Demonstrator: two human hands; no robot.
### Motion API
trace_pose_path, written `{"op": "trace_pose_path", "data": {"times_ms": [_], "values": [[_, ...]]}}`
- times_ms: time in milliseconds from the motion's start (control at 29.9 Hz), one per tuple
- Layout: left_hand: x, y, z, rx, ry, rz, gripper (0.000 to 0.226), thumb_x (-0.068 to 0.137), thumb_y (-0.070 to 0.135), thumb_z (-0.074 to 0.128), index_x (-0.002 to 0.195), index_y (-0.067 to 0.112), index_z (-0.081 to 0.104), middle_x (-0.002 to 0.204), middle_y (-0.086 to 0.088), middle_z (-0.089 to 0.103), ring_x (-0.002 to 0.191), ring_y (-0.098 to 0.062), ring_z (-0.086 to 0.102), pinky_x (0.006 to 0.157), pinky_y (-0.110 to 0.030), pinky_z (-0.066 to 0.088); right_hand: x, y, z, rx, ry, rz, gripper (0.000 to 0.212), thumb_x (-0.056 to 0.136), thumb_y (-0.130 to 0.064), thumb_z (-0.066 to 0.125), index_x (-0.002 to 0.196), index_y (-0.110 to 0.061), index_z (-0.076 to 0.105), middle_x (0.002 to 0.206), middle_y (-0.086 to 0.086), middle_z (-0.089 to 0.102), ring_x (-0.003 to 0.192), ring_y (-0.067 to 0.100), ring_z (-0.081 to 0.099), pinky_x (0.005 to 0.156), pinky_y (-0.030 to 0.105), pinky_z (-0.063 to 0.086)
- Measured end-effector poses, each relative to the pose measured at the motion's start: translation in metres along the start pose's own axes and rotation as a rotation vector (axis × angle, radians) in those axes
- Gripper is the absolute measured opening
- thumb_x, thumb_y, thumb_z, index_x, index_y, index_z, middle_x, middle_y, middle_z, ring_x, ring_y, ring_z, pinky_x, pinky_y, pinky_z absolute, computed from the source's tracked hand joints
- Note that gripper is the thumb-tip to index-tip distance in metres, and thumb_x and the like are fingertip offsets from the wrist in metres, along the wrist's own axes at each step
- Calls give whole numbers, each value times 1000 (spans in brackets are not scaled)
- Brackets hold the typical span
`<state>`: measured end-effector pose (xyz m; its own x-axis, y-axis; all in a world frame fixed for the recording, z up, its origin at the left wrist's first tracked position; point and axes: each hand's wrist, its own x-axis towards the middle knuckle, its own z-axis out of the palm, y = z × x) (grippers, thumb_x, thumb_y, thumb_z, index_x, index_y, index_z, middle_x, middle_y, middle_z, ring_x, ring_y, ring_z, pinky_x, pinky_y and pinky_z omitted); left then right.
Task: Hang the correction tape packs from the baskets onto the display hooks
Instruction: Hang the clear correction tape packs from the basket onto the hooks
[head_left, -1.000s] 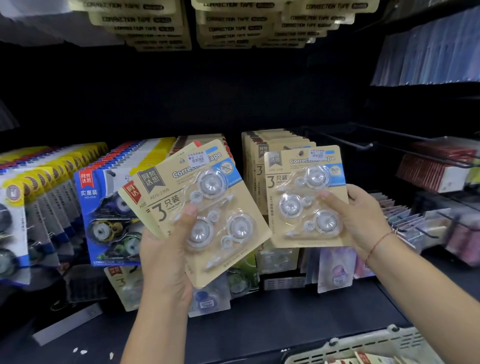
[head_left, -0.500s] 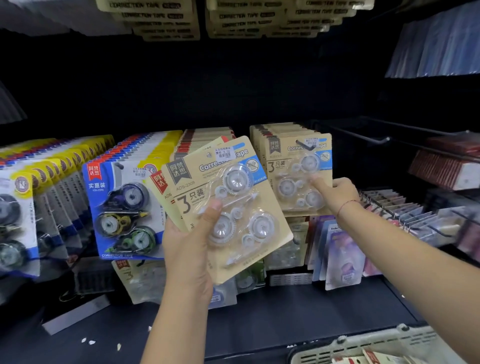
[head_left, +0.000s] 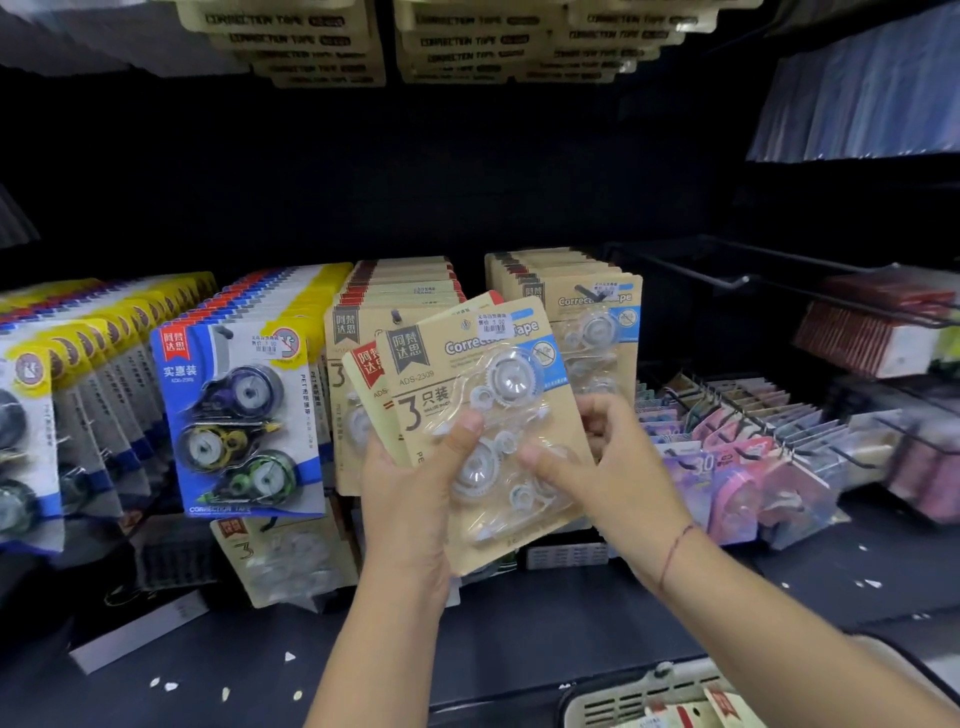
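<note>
Correction tape packs (head_left: 467, 415) are held up in a small fan, just right of the blue pack (head_left: 239, 415) hanging on its hook. The left hand (head_left: 405, 499) grips the fan from below. Its thumb lies on the clear bubble of the front pack (head_left: 498, 374), and the rest of that hand is hidden behind the cards. The right hand (head_left: 618, 467) pinches the same front pack at its right side, thumb on the bubble, fingers (head_left: 597, 415) curled by the edge. Far right of the blue pack and lower down, a basket (head_left: 623, 696) shows more packs.
</note>
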<state>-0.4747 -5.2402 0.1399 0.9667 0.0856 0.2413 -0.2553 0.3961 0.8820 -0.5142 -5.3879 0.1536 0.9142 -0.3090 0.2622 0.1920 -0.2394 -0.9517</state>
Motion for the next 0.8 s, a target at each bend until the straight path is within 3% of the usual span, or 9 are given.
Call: {"op": "trace_pose_path", "data": {"times_ms": [134, 267, 367, 434, 568, 802], "values": [[-3, -3, 0, 20, -3, -43, 65, 60, 40, 91, 120, 28, 68, 115, 4, 76, 110, -17, 71, 99, -47, 53, 0, 6, -6, -11, 44, 70, 52, 64, -25, 89, 100, -16, 53, 94, -2, 68, 82, 9, 66, 74, 29, 55], [-1, -2, -6, 31, -3, -101, 51, 64, 56, 87, 108, 35, 74, 112, 4, 77, 106, -19, 73, 88, -44, 59, 1, 10, -16, 161, 50, 147, 54, 59, -22, 88, 100, -11, 55, 96, 7, 71, 85, 18, 71, 74, 33, 59], [0, 1, -8, 65, 53, -87, 64, 59, 56, 80, 117, 29, 71, 112, 10, 76, 110, -16, 71, 103, -51, 51, 5, 9, -30, 294, 76, 175, 54, 54, -27, 83, 99, -7, 62, 93, 12, 75, 84, 24, 74, 71, 37, 62], [2, 5, -10, 70, 116, -58, 64, 58, 54, 79, 115, 27, 70, 107, 10, 77, 107, -17, 71, 102, -52, 51, 11, 8, -41, 258, 129, 154, 49, 58, -28, 83, 99, -8, 65, 92, 10, 76, 85, 27, 73, 74, 43, 61], [5, 13, -17, 123, 186, 46, 44, 62, 54, 75, 101, 34, 68, 95, 24, 76, 90, 3, 71, 83, -32, 53, 27, 13, -63, 255, 222, 144, 37, 78, -16, 79, 108, -7, 60, 103, 16, 72, 96, 35, 70, 88, 56, 54], [4, 17, -16, 170, 227, 96, 40, 62, 59, 72, 96, 40, 66, 91, 31, 73, 83, 12, 68, 76, -24, 47, 43, 17, -71, 161, 257, 68, 22, 81, -16, 77, 96, -15, 61, 95, 6, 73, 85, 21, 71, 82, 45, 58]]}}
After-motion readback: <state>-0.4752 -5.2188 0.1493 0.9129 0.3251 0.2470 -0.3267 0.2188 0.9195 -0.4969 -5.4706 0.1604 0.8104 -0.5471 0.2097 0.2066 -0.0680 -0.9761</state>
